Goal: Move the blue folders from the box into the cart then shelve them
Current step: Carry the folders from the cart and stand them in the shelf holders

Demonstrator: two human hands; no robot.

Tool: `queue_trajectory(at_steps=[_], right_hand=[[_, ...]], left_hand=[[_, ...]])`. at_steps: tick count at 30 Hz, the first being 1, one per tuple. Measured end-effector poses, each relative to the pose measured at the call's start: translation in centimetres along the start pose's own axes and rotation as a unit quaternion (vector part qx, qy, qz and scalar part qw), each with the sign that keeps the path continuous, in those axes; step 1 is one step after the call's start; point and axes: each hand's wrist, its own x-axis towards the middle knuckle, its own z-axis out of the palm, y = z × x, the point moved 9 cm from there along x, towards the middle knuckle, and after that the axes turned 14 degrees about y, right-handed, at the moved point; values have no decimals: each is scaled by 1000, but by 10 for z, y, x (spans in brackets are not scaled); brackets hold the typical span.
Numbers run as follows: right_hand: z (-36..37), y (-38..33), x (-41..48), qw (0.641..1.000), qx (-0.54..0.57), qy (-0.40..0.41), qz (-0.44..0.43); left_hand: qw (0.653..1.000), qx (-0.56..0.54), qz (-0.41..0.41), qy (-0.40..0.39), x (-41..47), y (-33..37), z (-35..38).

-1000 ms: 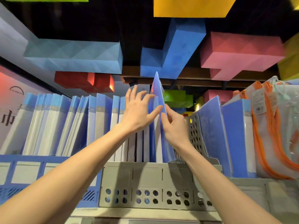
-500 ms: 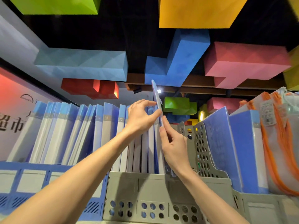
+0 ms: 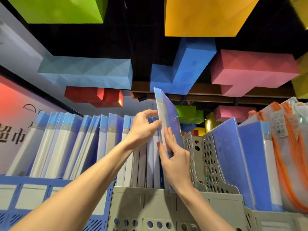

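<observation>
A blue folder [image 3: 167,112] stands tilted in the grey file rack [image 3: 145,202], its top sticking up above the folders around it. My right hand [image 3: 173,157] holds its lower edge, thumb on the spine side and fingers flat on the cover. My left hand [image 3: 144,127] curls over the tops of the neighbouring blue folders [image 3: 141,155] just left of it, fingertips against the tilted folder's spine. A long row of blue folders [image 3: 66,140] fills the blue rack [image 3: 33,194] to the left.
Right of the grey rack's perforated dividers [image 3: 205,159] stand more blue folders [image 3: 250,160] and clear pouches with orange zips [image 3: 293,147]. Coloured block shapes [image 3: 196,15] hang overhead. A red sign [image 3: 15,127] is on the left wall.
The view tilted upward. The folder has turned so its cover faces right and leans more. My right hand slid lower on it, and my left hand's fingers curled over the neighbouring folders.
</observation>
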Motion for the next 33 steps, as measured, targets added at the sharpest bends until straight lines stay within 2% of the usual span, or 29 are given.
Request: queue_trajectory(at_steps=[17, 20, 24, 29, 33], right_hand=[[0, -3, 1, 1000, 8, -5, -5], [1, -5, 3, 999, -39, -30, 5], [-2, 10, 13, 988, -120, -36, 87], [-20, 8, 15, 980, -179, -35, 85], [-54, -9, 35, 979, -195, -21, 53]], left_hand=[[1000, -5, -1, -7, -5, 11, -4], [1000, 1, 3, -10, -4, 11, -1], [999, 34, 25, -13, -1, 20, 10], [994, 75, 58, -61, -7, 54, 42], [993, 31, 57, -95, -13, 80, 61]])
